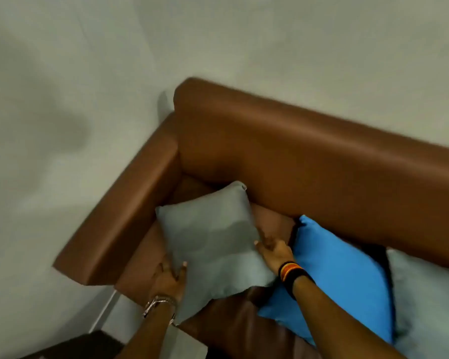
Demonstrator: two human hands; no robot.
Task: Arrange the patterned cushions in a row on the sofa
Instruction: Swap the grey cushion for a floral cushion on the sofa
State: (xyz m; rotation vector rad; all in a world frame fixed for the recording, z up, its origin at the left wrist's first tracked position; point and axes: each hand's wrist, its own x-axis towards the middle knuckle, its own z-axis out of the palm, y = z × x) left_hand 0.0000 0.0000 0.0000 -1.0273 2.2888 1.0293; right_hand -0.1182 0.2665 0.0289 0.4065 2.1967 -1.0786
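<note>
A grey cushion point(213, 239) stands tilted on the seat of the brown leather sofa point(309, 156), near its left armrest. My left hand point(170, 277) grips its lower left edge and my right hand point(272, 248) grips its right edge. To the right a bright blue cushion point(340, 275) leans against the backrest. Beyond it, a second grey cushion point(430, 301) shows at the frame's right edge. The picture is blurred, so no pattern is visible on the cushions.
The sofa's left armrest point(119, 216) stands close to a pale wall point(62, 99). Pale floor and a dark patch point(83, 345) show at the bottom left. A strip of bare seat point(272, 221) lies between the held cushion and the blue one.
</note>
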